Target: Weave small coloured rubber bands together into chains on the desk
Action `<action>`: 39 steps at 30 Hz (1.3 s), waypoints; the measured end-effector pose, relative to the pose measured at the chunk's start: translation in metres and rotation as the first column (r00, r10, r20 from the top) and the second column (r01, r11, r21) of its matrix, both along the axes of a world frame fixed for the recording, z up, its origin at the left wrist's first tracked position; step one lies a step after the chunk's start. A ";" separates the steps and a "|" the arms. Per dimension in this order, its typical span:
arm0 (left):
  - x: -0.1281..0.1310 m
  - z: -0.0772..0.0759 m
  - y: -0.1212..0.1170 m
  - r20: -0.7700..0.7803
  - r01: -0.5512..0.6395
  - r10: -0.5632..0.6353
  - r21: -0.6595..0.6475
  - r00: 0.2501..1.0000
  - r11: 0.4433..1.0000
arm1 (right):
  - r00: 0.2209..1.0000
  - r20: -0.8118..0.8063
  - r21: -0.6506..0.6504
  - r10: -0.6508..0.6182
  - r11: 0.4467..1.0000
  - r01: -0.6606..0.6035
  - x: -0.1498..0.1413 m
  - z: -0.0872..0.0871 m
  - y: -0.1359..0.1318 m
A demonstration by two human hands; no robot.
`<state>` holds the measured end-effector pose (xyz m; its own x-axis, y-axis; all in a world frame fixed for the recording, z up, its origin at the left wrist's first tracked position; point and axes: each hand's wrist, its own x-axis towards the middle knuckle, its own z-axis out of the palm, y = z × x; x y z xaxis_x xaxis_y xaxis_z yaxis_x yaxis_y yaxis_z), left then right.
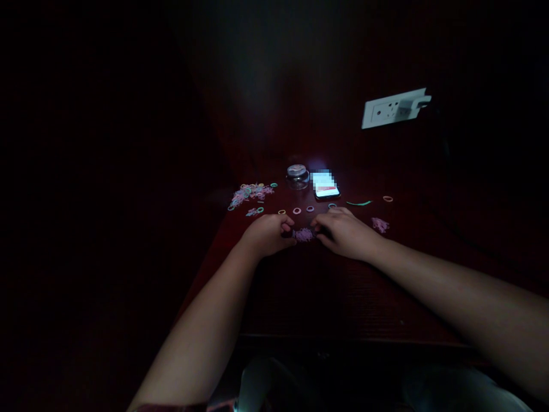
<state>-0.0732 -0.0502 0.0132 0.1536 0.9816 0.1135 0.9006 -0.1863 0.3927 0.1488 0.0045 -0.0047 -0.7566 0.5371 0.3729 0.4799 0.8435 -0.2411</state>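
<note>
A small pile of purple rubber bands (304, 234) lies on the dark red table between my two hands. My left hand (269, 234) rests at the pile's left edge, fingers bent, with thumb and forefinger apart. From the other side my right hand (345, 233) reaches the pile's right edge; its fingers are curled with a gap to the thumb, and nothing shows in them. Just beyond the hands runs a row of single bands: a yellow band (282, 212), a pink band (297, 211), a purple band (310, 209) and a blue band (332, 206), partly behind my right hand.
A large mixed heap of bands (251, 194) lies at the left, with a smaller cluster (254, 212) nearer. Behind stand a lidded clear jar (297, 177) and a lit phone (326, 186). Rightward are a green strip (359, 203), an orange band (388, 199), a pinkish-purple pile (380, 225) and a wall socket (392, 109).
</note>
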 end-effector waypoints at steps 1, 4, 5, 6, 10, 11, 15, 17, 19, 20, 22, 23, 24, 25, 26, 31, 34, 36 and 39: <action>-0.001 0.000 0.000 -0.012 -0.007 0.007 -0.004 1.000 1.000 | 1.000 -0.003 -0.005 0.012 1.000 -0.012 0.000 0.000 0.000; -0.001 -0.001 -0.001 0.002 0.018 -0.018 -0.040 1.000 0.999 | 0.999 -0.017 -0.010 0.048 0.999 -0.048 0.001 0.000 0.000; 0.000 -0.001 -0.001 0.021 0.038 -0.037 -0.053 0.999 0.998 | 0.998 -0.022 -0.011 0.058 0.998 -0.059 0.001 0.000 -0.001; 0.001 -0.001 -0.001 0.044 0.059 -0.057 -0.061 0.997 0.996 | 0.997 -0.028 -0.014 0.069 0.998 -0.069 0.001 0.000 -0.001; 0.005 -0.005 -0.001 0.124 0.116 -0.109 -0.056 0.986 0.992 | 0.994 -0.053 -0.035 0.097 0.994 -0.099 0.002 0.000 -0.003; 0.006 -0.006 -0.001 0.137 0.123 -0.115 -0.053 0.984 0.991 | 0.994 -0.058 -0.038 0.098 0.994 -0.100 0.002 0.000 -0.003; 0.002 -0.006 0.000 0.150 0.129 -0.122 -0.037 0.981 0.991 | 0.992 -0.084 -0.012 0.091 0.996 -0.092 0.006 0.000 0.001; -0.008 -0.001 0.002 0.131 0.065 -0.064 -0.006 0.989 0.998 | 0.991 -0.101 0.011 0.084 0.996 -0.083 0.009 -0.001 0.004; -0.026 0.006 0.004 0.102 -0.105 0.098 0.062 0.990 0.993 | 0.990 -0.121 0.023 0.070 0.997 -0.068 0.011 -0.002 0.007; -0.036 0.009 0.005 0.093 -0.225 0.216 0.107 0.972 0.968 | 0.989 -0.130 0.025 0.066 0.998 -0.063 0.013 -0.002 0.008; -0.059 0.012 0.009 0.075 -0.443 0.437 0.152 0.897 0.884 | 0.987 -0.146 0.023 0.059 0.998 -0.057 0.015 -0.001 0.009; -0.070 0.012 0.011 0.085 -0.528 0.521 0.154 0.849 0.835 | 0.987 -0.152 0.025 0.061 0.998 -0.058 0.015 -0.001 0.010; -0.079 0.010 0.013 0.098 -0.585 0.576 0.150 0.811 0.797 | 0.986 -0.155 0.027 0.060 0.998 -0.056 0.016 -0.001 0.010; -0.087 0.007 0.016 0.108 -0.622 0.612 0.135 0.783 0.771 | 0.986 -0.155 0.029 0.059 0.998 -0.055 0.017 0.000 0.010; -0.093 0.002 0.018 0.110 -0.644 0.635 0.115 0.765 0.756 | 0.986 -0.154 0.031 0.057 0.998 -0.052 0.019 0.000 0.011; -0.103 -0.023 0.029 0.100 -0.652 0.644 0.089 0.758 0.753 | 0.986 -0.159 0.038 0.042 0.999 -0.036 0.024 0.002 0.014; -0.105 -0.031 0.034 0.111 -0.638 0.628 0.092 0.770 0.765 | 0.985 -0.164 0.044 0.044 0.998 -0.037 0.026 0.003 0.015; -0.106 -0.034 0.036 0.118 -0.631 0.620 0.096 0.775 0.770 | 0.986 -0.158 0.044 0.048 0.998 -0.042 0.026 0.003 0.015; -0.107 -0.035 0.039 0.124 -0.622 0.610 0.104 0.782 0.776 | 0.988 -0.144 0.040 0.050 0.998 -0.044 0.026 0.004 0.014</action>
